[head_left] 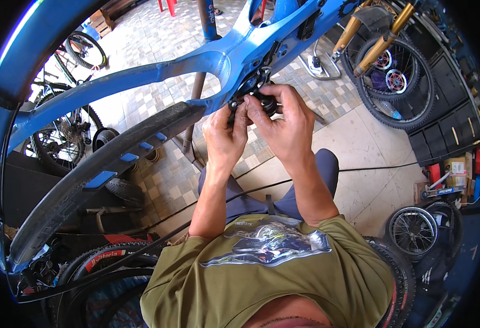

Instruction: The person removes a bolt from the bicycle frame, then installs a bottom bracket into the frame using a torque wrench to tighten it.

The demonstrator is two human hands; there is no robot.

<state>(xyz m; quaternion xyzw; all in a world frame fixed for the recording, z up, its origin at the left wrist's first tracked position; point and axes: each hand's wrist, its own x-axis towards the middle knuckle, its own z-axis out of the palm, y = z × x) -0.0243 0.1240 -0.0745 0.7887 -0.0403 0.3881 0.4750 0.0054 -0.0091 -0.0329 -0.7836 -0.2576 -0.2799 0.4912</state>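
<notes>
A blue bicycle frame (pixel 188 66) spans the upper left, its rear end toward the left and a black chainstay guard (pixel 95 164) along its near arm. Close to the frame's lower pivot area, my left hand (pixel 224 134) and my right hand (pixel 288 123) meet with thumbs nearly touching. Both have their fingers curled around a small black bike part (pixel 267 103) just below the frame. The fingers hide most of this part, so its exact kind and whether it is fixed to the frame cannot be made out.
A repair-stand post (pixel 197 101) rises behind the frame. Bicycles (pixel 59 128) stand at left. A golden suspension fork (pixel 385 46) and wheels (pixel 428 93) are at upper right. A long black cable (pixel 355 168) crosses before me. Tyres (pixel 106 257) lie lower left, a small wheel (pixel 412 232) lower right.
</notes>
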